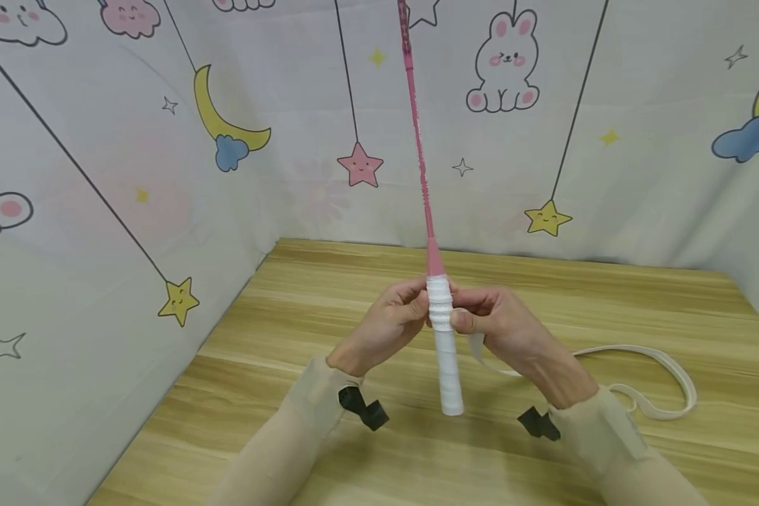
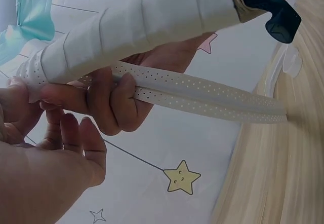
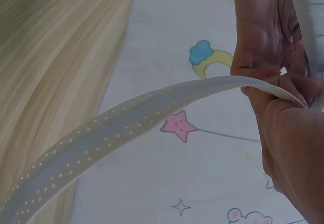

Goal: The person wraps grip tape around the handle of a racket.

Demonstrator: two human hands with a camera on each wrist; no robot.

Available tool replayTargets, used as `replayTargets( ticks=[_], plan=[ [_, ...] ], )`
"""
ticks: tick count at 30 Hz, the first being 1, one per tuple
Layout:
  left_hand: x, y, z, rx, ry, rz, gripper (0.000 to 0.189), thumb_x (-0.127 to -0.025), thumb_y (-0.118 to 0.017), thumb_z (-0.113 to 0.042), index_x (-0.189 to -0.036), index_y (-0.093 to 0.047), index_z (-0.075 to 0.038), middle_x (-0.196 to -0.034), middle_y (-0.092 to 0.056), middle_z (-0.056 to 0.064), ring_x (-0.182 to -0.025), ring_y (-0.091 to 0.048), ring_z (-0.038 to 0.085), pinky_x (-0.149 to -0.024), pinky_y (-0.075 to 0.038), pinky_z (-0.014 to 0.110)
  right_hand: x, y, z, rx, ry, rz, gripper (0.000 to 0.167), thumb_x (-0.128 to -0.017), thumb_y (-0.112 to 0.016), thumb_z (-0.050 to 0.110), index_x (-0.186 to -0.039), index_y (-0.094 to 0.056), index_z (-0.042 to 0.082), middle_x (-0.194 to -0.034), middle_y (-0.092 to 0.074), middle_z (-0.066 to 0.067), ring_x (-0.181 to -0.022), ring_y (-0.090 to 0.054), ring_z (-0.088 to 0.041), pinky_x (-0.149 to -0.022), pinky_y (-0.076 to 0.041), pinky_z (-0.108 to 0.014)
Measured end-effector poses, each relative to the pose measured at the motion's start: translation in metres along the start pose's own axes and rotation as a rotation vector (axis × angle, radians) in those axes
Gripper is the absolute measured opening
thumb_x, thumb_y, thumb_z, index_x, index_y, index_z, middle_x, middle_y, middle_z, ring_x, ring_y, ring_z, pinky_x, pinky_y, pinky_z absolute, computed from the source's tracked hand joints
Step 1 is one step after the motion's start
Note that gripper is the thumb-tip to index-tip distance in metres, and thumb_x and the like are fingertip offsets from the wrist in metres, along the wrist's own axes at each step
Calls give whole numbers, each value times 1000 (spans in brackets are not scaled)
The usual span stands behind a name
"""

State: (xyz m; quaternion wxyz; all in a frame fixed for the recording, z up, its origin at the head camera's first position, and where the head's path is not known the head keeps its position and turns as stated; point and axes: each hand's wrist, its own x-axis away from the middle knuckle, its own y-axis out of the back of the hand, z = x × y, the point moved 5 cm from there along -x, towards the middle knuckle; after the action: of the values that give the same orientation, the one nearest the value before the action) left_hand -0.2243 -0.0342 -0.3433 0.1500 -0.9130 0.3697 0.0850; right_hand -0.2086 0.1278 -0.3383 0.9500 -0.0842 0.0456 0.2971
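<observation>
A badminton racket with a pink shaft (image 1: 422,161) stands nearly upright between both hands, its head out of view. White perforated overgrip tape wraps the handle (image 1: 448,372) in overlapping turns. My left hand (image 1: 386,320) pinches the handle's upper part, thumb in front and fingers mostly behind it. From the other side, my right hand (image 1: 519,330) holds the tape against the handle with its thumb on the wrap. The loose tape (image 3: 101,138) trails from under the right hand's curled fingers, which show around it in the left wrist view.
The tape's free length (image 1: 686,386) loops over the wooden table (image 1: 259,422) at the right. White cloth walls (image 1: 303,91) with printed stars, moons and rabbits enclose the table behind and at both sides. A small black camera (image 1: 363,407) sits on each wrist.
</observation>
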Motion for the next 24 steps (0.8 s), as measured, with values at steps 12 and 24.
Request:
replayTargets(
  ticks=[12,24],
  plan=[
    [0,10,-3,-137,-8,-147,107,-88,-72,-63,-154,-45,16,-126,-67,-9,-113,-64,5,-103,-55,19,2,9,4,181,5,-221,20,-100,-79,9,-116,-86,20,-102,-84,15,-105,-75,-5,-93,-59,-22],
    [0,5,-10,-492,17,-422,37,-98,-81,-8,-133,-72,1,-120,-74,19,-103,-68,9,-93,-60,27,1,14,3,317,-3,-336,35,-101,-78,6,-130,-73,-12,-102,-84,14,-104,-76,-5,-96,-59,-25]
  ],
)
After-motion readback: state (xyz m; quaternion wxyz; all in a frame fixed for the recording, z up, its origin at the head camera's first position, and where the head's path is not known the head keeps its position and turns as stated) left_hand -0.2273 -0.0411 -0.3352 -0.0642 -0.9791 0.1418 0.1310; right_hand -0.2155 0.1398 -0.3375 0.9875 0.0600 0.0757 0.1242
